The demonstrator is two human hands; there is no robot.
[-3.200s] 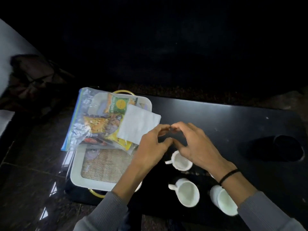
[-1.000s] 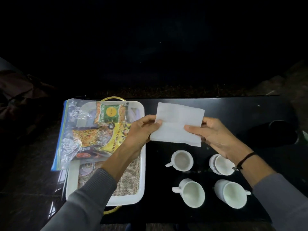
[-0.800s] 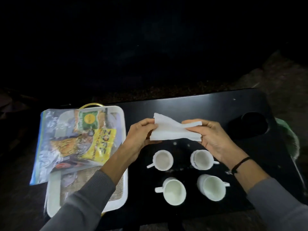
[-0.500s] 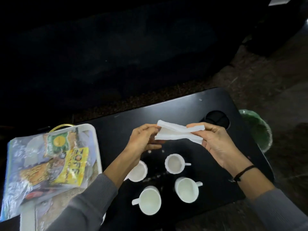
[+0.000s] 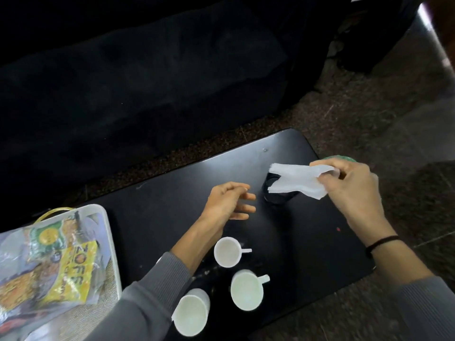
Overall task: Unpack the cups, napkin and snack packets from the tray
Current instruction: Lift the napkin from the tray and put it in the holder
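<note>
Moved: left hand [image 5: 229,204] has let go of the napkin [image 5: 298,179]. The right hand [image 5: 354,193] alone now carries it out toward 2 o'clock, and the tray [image 5: 112,242] sits further toward the 8 o'clock corner of the view.
Edges: desk [image 5: 172,198] ends just past the right hand at 3 o'clock, with a rounded corner at 1 o'clock. Speckled floor [image 5: 369,114] lies beyond it.
Open room: bare black top between the tray and the left hand, and from the cups [image 5: 227,251] out toward 4 o'clock.
Around: round recess [image 5: 278,195] in the desk lies under the hanging napkin. A green thing [image 5: 341,158] peeps out behind the right hand, off the desk. Three cups stand at 6 o'clock beside the left forearm, well apart from the napkin.
Packets: snack packets [image 5: 71,269] lie inside a clear bag [image 5: 14,247] across the tray at 8 o'clock.
Right fingers: pinching the napkin's right end; the sheet droops leftward, and whether it touches the desk cannot be told.
Left fingers: loosely spread, holding nothing, over the desk's middle.
</note>
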